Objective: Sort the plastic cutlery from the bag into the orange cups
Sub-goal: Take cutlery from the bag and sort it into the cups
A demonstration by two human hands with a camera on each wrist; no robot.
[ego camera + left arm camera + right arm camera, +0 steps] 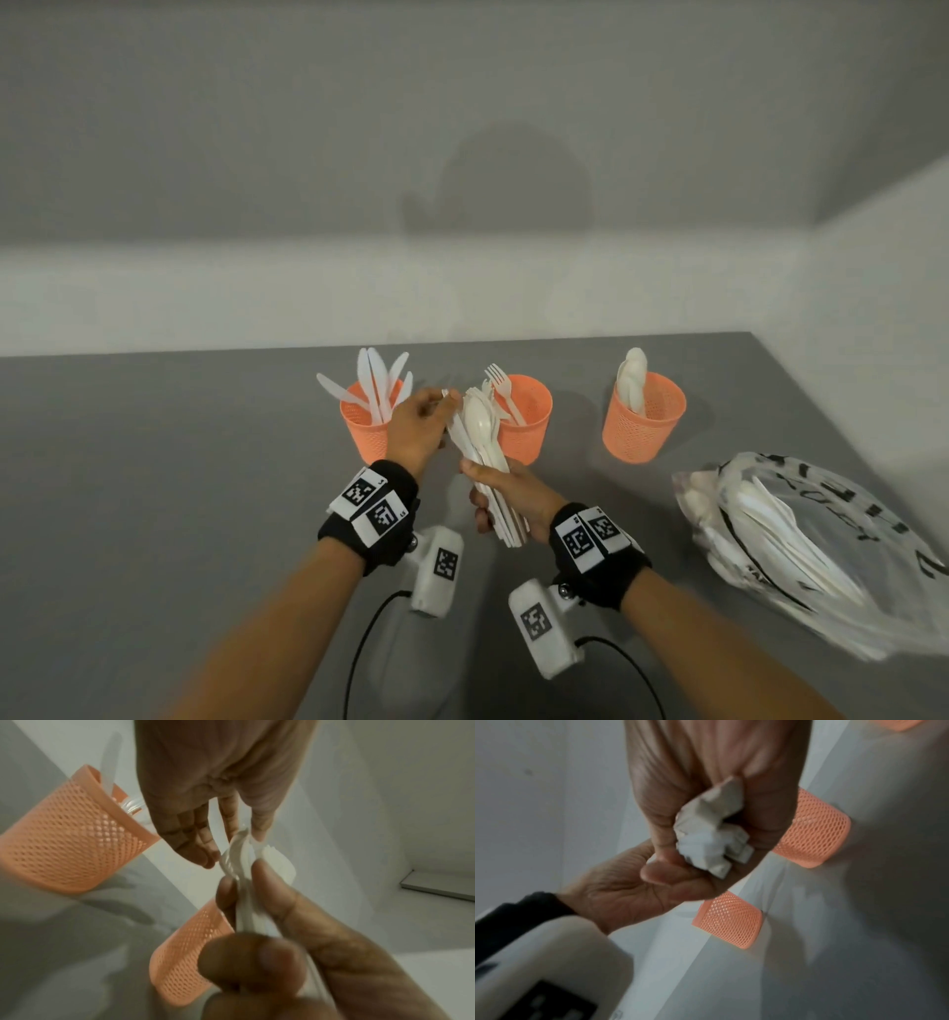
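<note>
My right hand (488, 493) grips a bundle of white plastic cutlery (482, 437) by the handles, heads pointing up. The handle ends (711, 835) stick out of its fist in the right wrist view. My left hand (442, 403) pinches the top of one piece at the bundle's left edge; thumb and fingertips (257, 833) close on its tip (241, 850). Three orange mesh cups stand behind in a row. The left cup (367, 437) holds knives, the middle cup (529, 426) forks, the right cup (642, 426) spoons. The plastic bag (821, 555) lies at the right with more cutlery inside.
The grey table (154, 488) meets a white wall at the back, and its right edge runs just past the bag. Both hands hover in front of the left and middle cups. Wrist cameras and black cables (359, 652) hang under my forearms.
</note>
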